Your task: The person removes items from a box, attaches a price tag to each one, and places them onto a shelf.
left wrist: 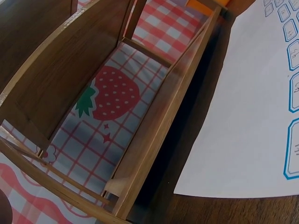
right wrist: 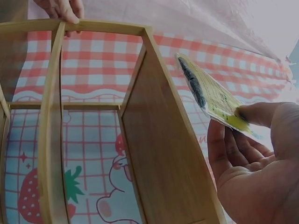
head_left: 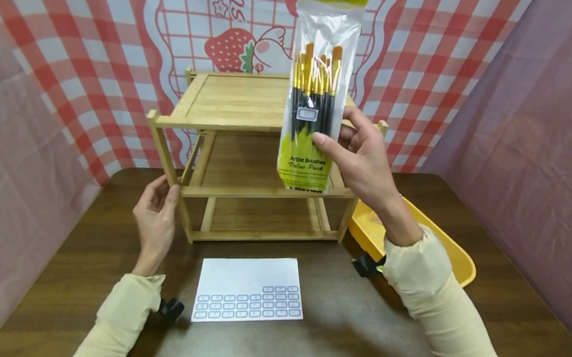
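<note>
One clear pack of artist brushes, small label on its front, raised roughly upright before the top and middle shelves of the wooden rack, pinched toward its lower end between thumb and bent fingers of the right hand. At the rack's left front post, a grip by the thumb and curled fingers of the left hand. Farther out, a white sheet of blue-bordered labels on the table, a yellow tray partly behind the right sleeve, and a red-checked strawberry cloth at the back.
</note>
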Demonstrator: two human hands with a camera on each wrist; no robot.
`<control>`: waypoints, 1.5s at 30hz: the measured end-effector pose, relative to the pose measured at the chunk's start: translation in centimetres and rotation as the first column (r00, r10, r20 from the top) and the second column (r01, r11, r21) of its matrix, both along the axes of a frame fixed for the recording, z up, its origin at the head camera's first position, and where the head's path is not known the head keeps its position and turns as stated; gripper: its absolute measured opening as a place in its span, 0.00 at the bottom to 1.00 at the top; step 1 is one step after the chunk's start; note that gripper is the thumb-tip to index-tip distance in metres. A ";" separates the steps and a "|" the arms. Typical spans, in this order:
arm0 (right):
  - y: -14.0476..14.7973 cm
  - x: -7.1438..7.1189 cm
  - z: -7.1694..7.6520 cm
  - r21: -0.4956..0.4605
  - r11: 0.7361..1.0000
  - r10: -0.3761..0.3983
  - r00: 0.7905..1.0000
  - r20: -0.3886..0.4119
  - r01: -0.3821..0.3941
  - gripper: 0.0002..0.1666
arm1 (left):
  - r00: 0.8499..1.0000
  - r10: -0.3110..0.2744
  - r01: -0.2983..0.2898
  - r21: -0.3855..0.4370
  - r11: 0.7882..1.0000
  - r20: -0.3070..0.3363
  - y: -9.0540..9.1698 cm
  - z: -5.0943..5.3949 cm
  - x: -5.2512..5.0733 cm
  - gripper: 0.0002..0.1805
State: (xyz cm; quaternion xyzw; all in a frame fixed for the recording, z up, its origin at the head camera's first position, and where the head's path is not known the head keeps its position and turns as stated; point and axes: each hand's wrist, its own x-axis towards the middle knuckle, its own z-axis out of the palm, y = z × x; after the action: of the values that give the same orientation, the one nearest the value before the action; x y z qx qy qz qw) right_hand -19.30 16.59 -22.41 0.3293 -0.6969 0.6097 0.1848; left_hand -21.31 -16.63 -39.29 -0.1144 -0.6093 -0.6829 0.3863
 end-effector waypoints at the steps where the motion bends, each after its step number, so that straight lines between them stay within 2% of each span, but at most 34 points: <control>1: -0.1 -0.1 0.1 0.000 1.000 0.000 1.000 -0.004 0.000 0.20 | 1.000 -0.003 0.003 0.000 1.000 -0.002 0.0 0.0 0.0 0.14; 12: -0.8 -1.6 1.3 -0.021 1.000 0.019 1.000 0.011 -0.019 0.19 | 1.000 -0.012 0.012 -0.012 1.000 -0.003 -0.1 -0.1 0.1 0.14; 19: -1.0 -2.2 1.9 -0.035 0.999 0.024 0.999 0.045 -0.022 0.17 | 1.000 -0.016 0.016 -0.020 1.000 -0.009 -0.2 -0.2 0.0 0.14; 27: -1.3 -3.2 2.9 -0.068 0.996 0.064 0.992 0.111 -0.057 0.16 | 1.000 0.003 -0.003 -0.058 0.998 0.009 -0.2 -0.2 0.1 0.14; 38: -1.8 -4.1 4.3 -0.031 0.999 0.032 0.978 0.205 -0.027 0.16 | 1.000 0.014 -0.013 -0.080 0.997 0.016 -0.3 0.0 0.1 0.14; 45: -2.2 -4.8 4.8 0.036 0.999 -0.026 0.980 0.195 0.020 0.19 | 1.000 0.013 -0.011 -0.083 0.997 0.022 -0.4 0.1 0.2 0.14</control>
State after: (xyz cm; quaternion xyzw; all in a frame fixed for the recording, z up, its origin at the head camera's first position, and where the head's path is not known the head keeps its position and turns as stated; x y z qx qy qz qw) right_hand -24.07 14.42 -17.60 0.2629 -0.7256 0.6250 0.1170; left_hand -21.15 -17.01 -39.22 -0.1190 -0.6420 -0.6561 0.3783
